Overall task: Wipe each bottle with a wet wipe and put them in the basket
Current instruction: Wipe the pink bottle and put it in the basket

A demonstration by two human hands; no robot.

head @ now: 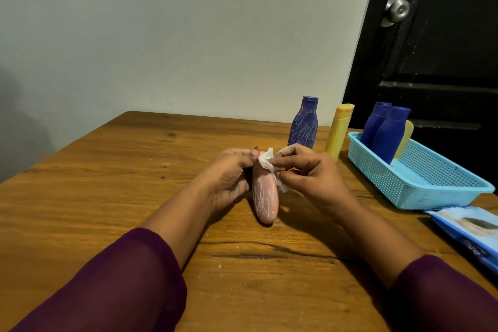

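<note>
A pink bottle (265, 197) streaked with white scribbles lies tilted over the table centre, held by my left hand (229, 178) at its far end. My right hand (307, 172) pinches a white wet wipe (269, 164) against the bottle's upper part. Behind stand a blue scribbled bottle (303, 124) and a yellow bottle (339, 129), both upright on the table. The light blue basket (431, 191) at the right holds two dark blue bottles (388, 135) and a pale yellow one (405, 140), leaning at its far end.
A blue pack of wet wipes (469, 229) lies at the table's right edge, just in front of the basket. The wooden table (107, 183) abuts a grey wall. A dark door with a metal knob (397, 11) stands at the right.
</note>
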